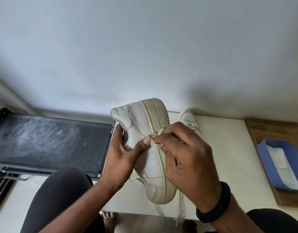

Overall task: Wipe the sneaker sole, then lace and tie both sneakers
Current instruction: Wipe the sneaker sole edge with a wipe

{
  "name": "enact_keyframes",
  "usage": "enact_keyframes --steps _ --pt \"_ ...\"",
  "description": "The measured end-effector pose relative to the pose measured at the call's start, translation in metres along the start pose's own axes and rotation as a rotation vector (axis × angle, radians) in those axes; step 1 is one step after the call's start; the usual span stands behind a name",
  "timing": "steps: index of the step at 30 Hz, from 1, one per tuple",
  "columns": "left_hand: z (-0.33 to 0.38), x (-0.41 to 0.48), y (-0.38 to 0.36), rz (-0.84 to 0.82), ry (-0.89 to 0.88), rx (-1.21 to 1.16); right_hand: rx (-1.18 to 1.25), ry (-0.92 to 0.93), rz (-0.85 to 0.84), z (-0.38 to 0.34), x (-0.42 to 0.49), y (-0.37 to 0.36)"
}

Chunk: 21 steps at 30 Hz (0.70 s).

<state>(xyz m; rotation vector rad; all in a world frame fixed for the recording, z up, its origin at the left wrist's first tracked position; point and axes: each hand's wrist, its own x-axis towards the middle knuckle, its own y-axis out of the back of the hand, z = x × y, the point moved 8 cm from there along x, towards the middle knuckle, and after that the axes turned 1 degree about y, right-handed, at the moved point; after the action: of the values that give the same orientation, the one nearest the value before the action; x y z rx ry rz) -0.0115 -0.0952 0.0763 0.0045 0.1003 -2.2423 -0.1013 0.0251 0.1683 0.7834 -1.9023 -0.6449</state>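
Note:
A white sneaker (144, 132) is held in the air on its side, heel away from me, toe toward me. My left hand (123, 155) grips it around the collar and upper, thumb on the side panel. My right hand (185, 155) pinches a small crumpled cream wipe (155, 137) against the seam where the upper meets the sole edge. Loose cream laces (179, 211) hang from the toe end. The second white sneaker (190, 121) rests on the white table behind my right hand, mostly hidden.
The white table (229, 157) lies under the shoes. A blue tray (269, 165) with white wipes sits on a wooden board (282, 130) at the right. A black flat panel (49, 140) lies left. My knees and bare feet show below.

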Motion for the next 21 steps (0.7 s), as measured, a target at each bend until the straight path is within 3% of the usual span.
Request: enact_keyframes --steps 7,12,16,21 --pt "0.0 0.003 0.002 0.007 0.005 -0.003 -0.072 -0.1 0.095 0.023 0.003 0.013" --pt "0.0 0.003 0.006 0.037 0.022 -0.064 -0.026 0.015 -0.01 -0.002 -0.001 -0.005" --pt "0.0 0.004 0.003 0.014 0.025 -0.045 -0.058 -0.081 0.072 0.021 0.002 0.008" --pt "-0.007 0.004 0.005 0.038 0.092 -0.163 -0.039 0.016 0.0 -0.002 -0.002 -0.006"
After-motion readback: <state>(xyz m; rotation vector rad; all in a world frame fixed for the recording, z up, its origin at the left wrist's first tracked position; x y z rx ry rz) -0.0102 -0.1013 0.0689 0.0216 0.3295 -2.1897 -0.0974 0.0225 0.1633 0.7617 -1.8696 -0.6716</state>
